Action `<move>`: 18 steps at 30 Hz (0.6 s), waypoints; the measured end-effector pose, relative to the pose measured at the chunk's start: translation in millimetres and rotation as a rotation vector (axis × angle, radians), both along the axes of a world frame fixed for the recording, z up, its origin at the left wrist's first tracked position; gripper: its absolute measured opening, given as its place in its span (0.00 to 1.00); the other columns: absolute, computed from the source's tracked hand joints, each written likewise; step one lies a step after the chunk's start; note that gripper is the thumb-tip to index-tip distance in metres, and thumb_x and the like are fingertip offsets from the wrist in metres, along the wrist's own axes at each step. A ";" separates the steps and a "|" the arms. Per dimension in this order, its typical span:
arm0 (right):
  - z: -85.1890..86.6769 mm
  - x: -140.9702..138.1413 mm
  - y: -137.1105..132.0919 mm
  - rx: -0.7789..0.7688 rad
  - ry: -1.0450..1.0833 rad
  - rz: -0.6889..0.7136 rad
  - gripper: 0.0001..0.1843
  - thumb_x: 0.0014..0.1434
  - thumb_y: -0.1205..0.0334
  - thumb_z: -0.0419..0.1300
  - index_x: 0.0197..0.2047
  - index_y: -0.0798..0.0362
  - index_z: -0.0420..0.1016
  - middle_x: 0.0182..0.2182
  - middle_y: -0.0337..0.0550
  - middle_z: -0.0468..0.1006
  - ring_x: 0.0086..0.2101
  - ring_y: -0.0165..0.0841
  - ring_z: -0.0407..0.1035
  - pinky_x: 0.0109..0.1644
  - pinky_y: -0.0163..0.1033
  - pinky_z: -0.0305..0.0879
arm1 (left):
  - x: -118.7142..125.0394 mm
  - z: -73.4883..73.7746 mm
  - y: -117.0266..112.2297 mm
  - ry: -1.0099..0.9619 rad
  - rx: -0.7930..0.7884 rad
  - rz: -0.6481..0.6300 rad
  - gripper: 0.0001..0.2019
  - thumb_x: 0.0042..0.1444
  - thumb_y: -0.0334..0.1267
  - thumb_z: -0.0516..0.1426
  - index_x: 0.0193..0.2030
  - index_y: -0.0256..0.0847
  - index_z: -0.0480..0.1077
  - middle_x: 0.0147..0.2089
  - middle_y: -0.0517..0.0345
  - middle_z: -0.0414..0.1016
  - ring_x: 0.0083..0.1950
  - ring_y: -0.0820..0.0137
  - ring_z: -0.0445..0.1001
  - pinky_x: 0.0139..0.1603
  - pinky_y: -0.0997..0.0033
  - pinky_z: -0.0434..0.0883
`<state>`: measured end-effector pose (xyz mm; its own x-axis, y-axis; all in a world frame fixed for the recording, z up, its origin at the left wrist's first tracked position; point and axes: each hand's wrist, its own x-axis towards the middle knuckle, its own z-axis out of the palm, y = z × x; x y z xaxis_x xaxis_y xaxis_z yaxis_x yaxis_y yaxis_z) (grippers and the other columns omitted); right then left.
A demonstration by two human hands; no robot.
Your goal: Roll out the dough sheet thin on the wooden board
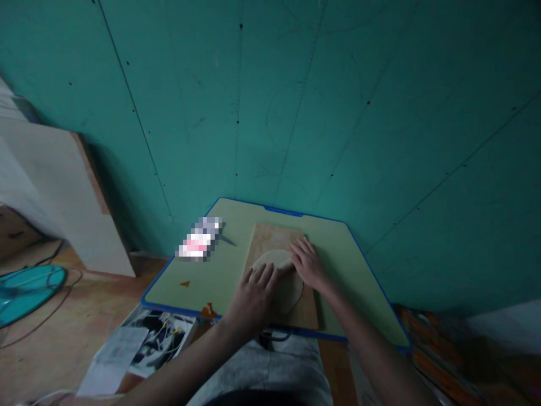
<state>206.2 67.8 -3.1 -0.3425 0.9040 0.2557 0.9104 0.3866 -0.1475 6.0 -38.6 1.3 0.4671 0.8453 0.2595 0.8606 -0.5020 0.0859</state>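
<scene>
Touching pale disc [291, 296], lying flat on wooden board [276, 234] atop tabletop [359, 276], with left grip [257, 290] over its left side and right grip [308, 264] at its upper right edge; facing green wall [270, 113]; cannot tell if open or closed on disc.

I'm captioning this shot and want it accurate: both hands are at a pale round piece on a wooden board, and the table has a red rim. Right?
Not quite: the head view shows the table rim is blue, not red. The left hand and right hand are at the pale round piece on the wooden board.
</scene>
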 end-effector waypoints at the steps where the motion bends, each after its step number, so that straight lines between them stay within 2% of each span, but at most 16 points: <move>1: -1.8 7.1 -10.1 0.019 0.012 0.014 0.25 0.69 0.59 0.46 0.64 0.55 0.70 0.65 0.54 0.67 0.66 0.47 0.55 0.69 0.57 0.52 | -0.1 -0.4 0.2 0.007 0.015 0.021 0.30 0.66 0.46 0.52 0.70 0.33 0.57 0.70 0.40 0.63 0.70 0.52 0.62 0.67 0.49 0.63; 6: -2.6 20.8 -56.8 0.087 0.069 0.101 0.24 0.69 0.57 0.50 0.65 0.52 0.69 0.62 0.51 0.71 0.64 0.45 0.61 0.67 0.56 0.58 | -5.5 0.7 12.7 0.035 0.066 0.160 0.30 0.68 0.51 0.47 0.67 0.30 0.62 0.67 0.36 0.67 0.68 0.50 0.64 0.65 0.44 0.63; 11: -2.5 16.2 -84.1 0.117 0.058 0.104 0.26 0.66 0.60 0.54 0.66 0.56 0.66 0.61 0.56 0.72 0.61 0.46 0.66 0.65 0.57 0.63 | -3.9 14.5 46.8 0.071 0.043 0.254 0.27 0.68 0.48 0.46 0.65 0.31 0.65 0.66 0.35 0.68 0.69 0.46 0.62 0.67 0.40 0.59; 14: -5.6 14.2 -90.1 0.133 0.079 0.095 0.28 0.65 0.61 0.55 0.67 0.57 0.64 0.61 0.57 0.71 0.61 0.46 0.65 0.64 0.57 0.64 | 0.7 22.9 70.3 0.101 0.013 0.213 0.23 0.67 0.43 0.47 0.63 0.38 0.68 0.66 0.41 0.69 0.70 0.48 0.61 0.68 0.42 0.58; 18: -7.4 13.7 -89.4 0.139 0.099 0.071 0.26 0.66 0.60 0.53 0.66 0.56 0.65 0.64 0.56 0.68 0.63 0.47 0.61 0.64 0.57 0.64 | 4.9 24.8 96.1 0.094 -0.036 0.150 0.20 0.64 0.43 0.50 0.58 0.42 0.72 0.64 0.44 0.70 0.68 0.51 0.63 0.65 0.47 0.61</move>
